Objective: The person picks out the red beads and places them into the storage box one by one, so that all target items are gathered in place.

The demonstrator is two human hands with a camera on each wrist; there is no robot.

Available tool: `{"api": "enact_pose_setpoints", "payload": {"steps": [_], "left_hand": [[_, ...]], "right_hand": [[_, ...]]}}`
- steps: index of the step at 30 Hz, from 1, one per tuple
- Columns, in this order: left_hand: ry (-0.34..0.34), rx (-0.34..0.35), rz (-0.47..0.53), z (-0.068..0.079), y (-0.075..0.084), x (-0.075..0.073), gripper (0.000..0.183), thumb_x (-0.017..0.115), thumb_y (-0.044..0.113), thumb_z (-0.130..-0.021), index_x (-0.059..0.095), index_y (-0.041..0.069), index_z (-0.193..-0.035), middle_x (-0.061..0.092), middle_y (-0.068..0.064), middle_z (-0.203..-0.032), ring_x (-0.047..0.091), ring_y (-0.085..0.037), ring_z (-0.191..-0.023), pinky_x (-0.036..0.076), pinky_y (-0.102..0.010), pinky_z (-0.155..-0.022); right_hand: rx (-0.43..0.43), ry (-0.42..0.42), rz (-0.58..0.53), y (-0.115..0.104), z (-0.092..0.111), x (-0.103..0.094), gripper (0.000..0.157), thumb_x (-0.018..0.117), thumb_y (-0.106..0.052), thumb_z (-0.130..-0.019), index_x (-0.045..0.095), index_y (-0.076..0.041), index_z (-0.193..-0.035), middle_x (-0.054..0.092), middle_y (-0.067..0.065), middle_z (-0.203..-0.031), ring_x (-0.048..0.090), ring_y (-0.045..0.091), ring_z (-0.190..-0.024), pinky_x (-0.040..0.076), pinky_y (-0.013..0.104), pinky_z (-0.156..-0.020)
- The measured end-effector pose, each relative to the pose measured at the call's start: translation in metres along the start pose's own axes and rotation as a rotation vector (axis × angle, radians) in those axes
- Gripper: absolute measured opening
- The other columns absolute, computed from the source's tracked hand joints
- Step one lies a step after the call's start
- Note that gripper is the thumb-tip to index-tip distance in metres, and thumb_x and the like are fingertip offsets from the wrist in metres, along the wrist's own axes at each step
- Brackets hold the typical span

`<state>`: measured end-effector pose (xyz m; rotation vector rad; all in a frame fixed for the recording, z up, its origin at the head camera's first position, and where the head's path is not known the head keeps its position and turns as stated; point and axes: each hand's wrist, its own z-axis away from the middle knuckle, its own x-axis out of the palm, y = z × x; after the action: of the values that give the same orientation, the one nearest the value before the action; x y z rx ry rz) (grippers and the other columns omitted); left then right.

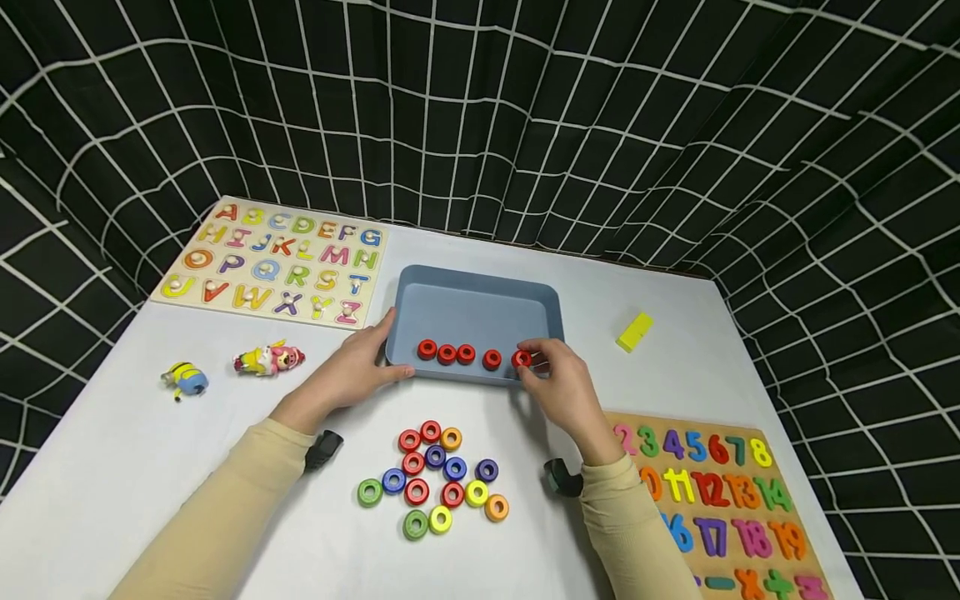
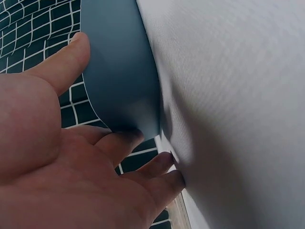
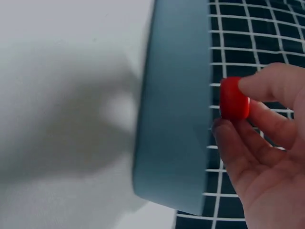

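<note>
The right hand is clamped on a red ring, which is held at the near right corner of the blue-grey tray. The near left corner is gripped by the left hand; inside, four other red rings are lined up.

A shallow blue-grey tray lies flat between the left hand, which holds one corner, and the right hand, which pinches a red ring. Four matching rings line its near side; loose multicoloured rings cluster on the tabletop nearer than both hands.
</note>
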<state>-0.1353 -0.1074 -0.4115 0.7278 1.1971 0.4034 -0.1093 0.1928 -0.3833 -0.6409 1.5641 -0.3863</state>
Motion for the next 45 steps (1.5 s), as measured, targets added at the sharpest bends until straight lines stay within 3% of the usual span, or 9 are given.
{"api": "enact_pose_setpoints", "payload": {"steps": [6,14,22,27,30,33,38,41,45], "left_hand": [[-0.003,0.011,0.005,0.000,0.002,0.002,0.099,0.068,0.042,-0.088,0.003,0.010,-0.156,0.023,-0.020,-0.158,0.024,-0.040,-0.145,0.022,-0.055,-0.117],[-0.005,0.017,0.005,0.000,0.004,0.004,0.099,0.068,0.042,-0.088,0.003,0.010,-0.156,0.020,-0.016,-0.160,0.022,-0.039,-0.145,0.020,-0.055,-0.118],[-0.002,0.007,0.000,0.001,0.003,0.003,0.099,0.067,0.042,-0.088,0.003,0.011,-0.156,0.019,-0.016,-0.160,0.021,-0.039,-0.146,0.020,-0.055,-0.118],[-0.001,0.001,-0.007,0.000,0.002,0.002,0.099,0.067,0.043,-0.088,0.002,0.012,-0.156,0.019,-0.017,-0.160,0.021,-0.040,-0.146,0.020,-0.056,-0.118],[0.005,0.000,-0.004,0.000,0.001,0.001,0.099,0.067,0.043,-0.088,0.003,0.012,-0.156,0.021,-0.018,-0.159,0.022,-0.040,-0.145,0.021,-0.056,-0.117],[0.006,0.003,-0.001,0.000,0.001,0.001,0.099,0.067,0.042,-0.088,0.002,0.012,-0.156,0.021,-0.020,-0.159,0.023,-0.041,-0.144,0.021,-0.057,-0.117],[0.001,-0.006,-0.004,-0.001,0.000,0.001,0.098,0.067,0.042,-0.088,0.002,0.012,-0.156,0.020,-0.019,-0.159,0.022,-0.041,-0.145,0.021,-0.057,-0.117],[0.001,-0.005,-0.004,-0.001,0.000,0.001,0.098,0.066,0.042,-0.089,0.002,0.012,-0.156,0.019,-0.018,-0.160,0.021,-0.041,-0.145,0.021,-0.057,-0.117],[-0.001,0.001,-0.001,-0.002,-0.001,0.001,0.098,0.067,0.040,-0.089,0.002,0.011,-0.156,0.020,-0.019,-0.160,0.022,-0.042,-0.145,0.022,-0.058,-0.116]], "right_hand": [[0.062,0.000,0.011,0.009,-0.009,0.009,0.031,0.069,-0.013,-0.086,0.066,-0.009,-0.116,0.063,0.009,-0.108,0.064,0.023,-0.095,0.053,0.039,-0.082],[0.089,-0.064,0.076,0.012,-0.010,0.010,0.035,0.066,-0.014,-0.088,0.063,-0.012,-0.123,0.063,0.011,-0.118,0.064,0.024,-0.101,0.054,0.039,-0.081],[0.061,-0.041,0.066,0.005,-0.001,0.008,0.033,0.064,-0.016,-0.091,0.063,-0.012,-0.123,0.063,0.008,-0.120,0.064,0.024,-0.105,0.054,0.040,-0.084],[-0.057,-0.014,0.016,-0.021,0.020,0.003,0.027,0.066,-0.010,-0.089,0.066,-0.010,-0.116,0.066,0.006,-0.113,0.065,0.022,-0.099,0.055,0.039,-0.084],[-0.151,-0.094,-0.008,-0.039,0.039,0.002,0.024,0.070,-0.011,-0.087,0.068,-0.012,-0.111,0.068,0.002,-0.107,0.066,0.014,-0.092,0.056,0.035,-0.083],[-0.223,-0.232,0.002,-0.053,0.059,0.005,0.023,0.073,-0.015,-0.085,0.069,-0.016,-0.108,0.069,-0.004,-0.104,0.065,0.006,-0.087,0.057,0.028,-0.080],[-0.344,-0.394,0.144,-0.062,0.083,0.016,0.020,0.073,-0.019,-0.085,0.071,-0.018,-0.105,0.068,-0.007,-0.102,0.061,0.006,-0.091,0.054,0.025,-0.083],[-0.413,-0.422,0.226,-0.061,0.091,0.024,0.020,0.076,-0.022,-0.083,0.072,-0.019,-0.103,0.064,-0.007,-0.098,0.056,0.005,-0.090,0.051,0.020,-0.080],[-0.431,-0.441,0.281,-0.057,0.096,0.034,0.023,0.079,-0.024,-0.080,0.073,-0.022,-0.102,0.057,-0.010,-0.092,0.048,0.003,-0.083,0.046,0.015,-0.071]]}}
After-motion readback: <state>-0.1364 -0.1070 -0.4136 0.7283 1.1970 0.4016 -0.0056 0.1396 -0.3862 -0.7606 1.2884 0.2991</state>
